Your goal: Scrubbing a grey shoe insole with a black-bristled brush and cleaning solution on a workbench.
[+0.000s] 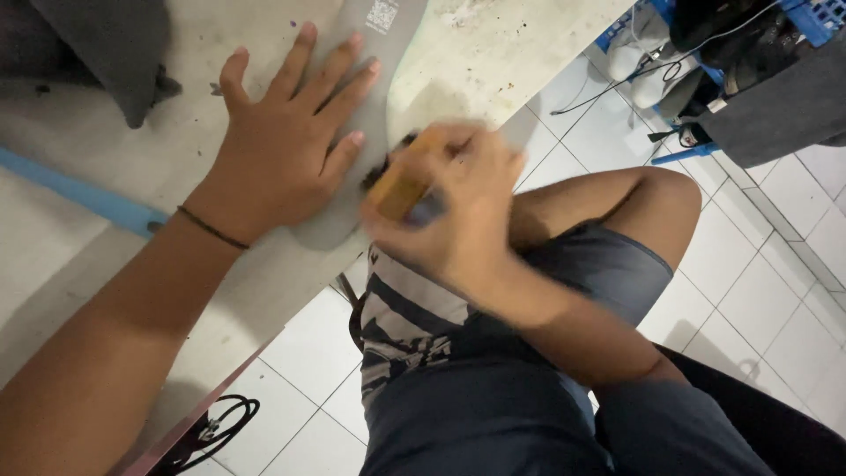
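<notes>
My left hand lies flat with spread fingers on a grey shoe-sole-shaped piece that rests on the pale worktable. A thin black band circles that wrist. My right hand, blurred by motion, is closed around a yellow-orange block-shaped tool at the table's near edge, touching the lower end of the grey piece. A dark tip shows at the tool's upper end.
A blue strip runs across the table at left, and dark grey fabric lies at the far left corner. White floor tiles spread to the right. Blue crates, cables and dark items stand top right. A black cable lies under the table.
</notes>
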